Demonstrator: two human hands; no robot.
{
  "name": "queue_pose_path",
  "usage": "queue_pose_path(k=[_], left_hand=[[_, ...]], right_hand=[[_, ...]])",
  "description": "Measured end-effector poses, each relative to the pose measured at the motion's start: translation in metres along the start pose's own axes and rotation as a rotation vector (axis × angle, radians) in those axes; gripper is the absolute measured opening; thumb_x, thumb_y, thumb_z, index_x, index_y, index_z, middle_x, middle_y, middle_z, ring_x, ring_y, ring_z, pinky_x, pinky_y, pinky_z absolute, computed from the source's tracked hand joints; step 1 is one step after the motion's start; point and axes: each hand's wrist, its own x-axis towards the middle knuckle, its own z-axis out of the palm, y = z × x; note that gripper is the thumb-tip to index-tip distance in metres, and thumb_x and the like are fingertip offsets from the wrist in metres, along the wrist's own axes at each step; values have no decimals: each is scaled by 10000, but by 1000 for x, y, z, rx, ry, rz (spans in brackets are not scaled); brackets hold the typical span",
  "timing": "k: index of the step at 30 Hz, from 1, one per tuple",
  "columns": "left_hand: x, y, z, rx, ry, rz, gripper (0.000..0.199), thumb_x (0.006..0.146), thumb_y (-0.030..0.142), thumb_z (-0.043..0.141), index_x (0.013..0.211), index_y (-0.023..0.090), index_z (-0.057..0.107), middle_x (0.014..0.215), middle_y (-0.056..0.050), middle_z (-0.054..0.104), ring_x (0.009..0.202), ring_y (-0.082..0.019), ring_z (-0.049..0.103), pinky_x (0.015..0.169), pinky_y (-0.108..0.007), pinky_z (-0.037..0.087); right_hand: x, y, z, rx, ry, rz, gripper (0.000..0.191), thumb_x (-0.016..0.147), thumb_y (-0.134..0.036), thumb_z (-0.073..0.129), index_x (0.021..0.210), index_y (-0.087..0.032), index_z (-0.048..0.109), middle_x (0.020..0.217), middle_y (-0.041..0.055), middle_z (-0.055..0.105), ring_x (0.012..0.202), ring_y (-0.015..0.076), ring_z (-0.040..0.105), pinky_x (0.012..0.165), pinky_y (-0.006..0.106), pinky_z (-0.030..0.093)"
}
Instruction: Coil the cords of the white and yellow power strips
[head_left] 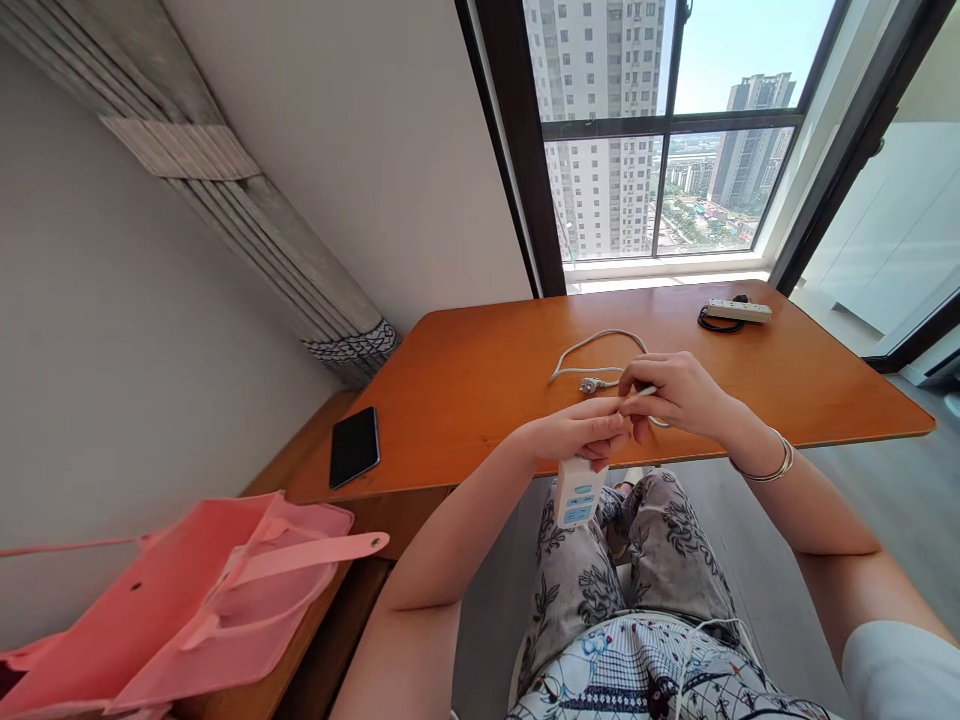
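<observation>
My left hand [585,432] is closed around the upper end of a white power strip [579,492], which hangs over the table's front edge with blue labels facing me. Just to its right, my right hand [675,393] pinches a short length of white power cord, and its fingertips nearly meet those of the left. The rest of the cord [600,337] loops across the tabletop behind my hands. Its grey-white plug [591,385] lies on the wood beside my right fingers. My palms hide where the cord joins the strip.
On the orange-brown wooden table [465,390], a black tablet [355,447] lies at the left edge. A second power strip [739,311] with a black cord sits at the back right. An open pink bag [247,590] rests at the lower left. Behind the table is a window [660,125].
</observation>
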Motion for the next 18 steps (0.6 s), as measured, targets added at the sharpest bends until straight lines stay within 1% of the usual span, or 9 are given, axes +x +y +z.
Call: queue_pose_path(k=[3, 5, 8, 11, 13, 14, 16, 18], left_hand=[[0, -2, 3, 33, 91, -9, 484, 850, 645, 592, 913, 167, 560, 509, 94, 348, 430, -73, 301, 501, -250, 452], [1, -2, 5, -10, 132, 23, 462, 856, 630, 597, 873, 171, 547, 490, 104, 332, 413, -62, 284, 517, -243, 463], [-1, -2, 4, -189, 180, 117, 494, 818, 661, 620, 781, 187, 486, 452, 124, 265, 360, -42, 203, 438, -210, 398], [-4, -4, -1, -362, 225, 173, 516, 797, 666, 634, 712, 202, 424, 415, 135, 193, 320, -34, 120, 352, -183, 297], [-6, -7, -5, -425, 200, 158, 517, 787, 650, 654, 694, 206, 405, 399, 138, 184, 303, -31, 94, 327, -174, 269], [-7, -8, -6, -442, 177, 151, 515, 781, 646, 662, 694, 205, 410, 394, 139, 187, 296, -30, 92, 320, -171, 265], [-9, -10, -8, -442, 135, 151, 497, 781, 638, 668, 709, 198, 448, 390, 142, 195, 288, -28, 96, 312, -170, 273], [-9, -9, -7, -407, 116, 162, 464, 794, 621, 667, 771, 183, 518, 393, 143, 213, 287, -30, 109, 312, -175, 296]], right_hand=[[1, -1, -1, 214, 13, 98, 394, 951, -526, 540, 804, -178, 651, 639, 0, 613, 576, 108, 518, 578, 236, 399], [2, 2, -1, 359, 41, 174, 374, 928, -521, 574, 813, -171, 641, 615, -16, 578, 540, 94, 485, 525, 223, 382], [3, 13, -1, 592, 55, 211, 414, 889, -577, 601, 854, -166, 632, 653, -13, 580, 527, 86, 488, 483, 216, 395], [-1, 22, 4, 725, 66, 166, 459, 860, -621, 621, 965, -175, 638, 741, 7, 633, 588, 108, 576, 548, 247, 491], [-7, 23, 8, 709, 96, 145, 428, 895, -588, 598, 1037, -185, 632, 756, 8, 647, 617, 125, 619, 593, 273, 531], [-10, 21, 10, 664, 111, 134, 394, 928, -555, 568, 1062, -189, 630, 747, 6, 647, 620, 128, 629, 606, 278, 538], [-16, 16, 13, 518, 142, 100, 335, 990, -477, 491, 1096, -193, 632, 702, -3, 635, 611, 126, 630, 621, 278, 533], [-20, 9, 14, 352, 175, 62, 321, 1026, -412, 425, 1134, -194, 635, 664, -8, 622, 602, 124, 624, 646, 279, 528]])
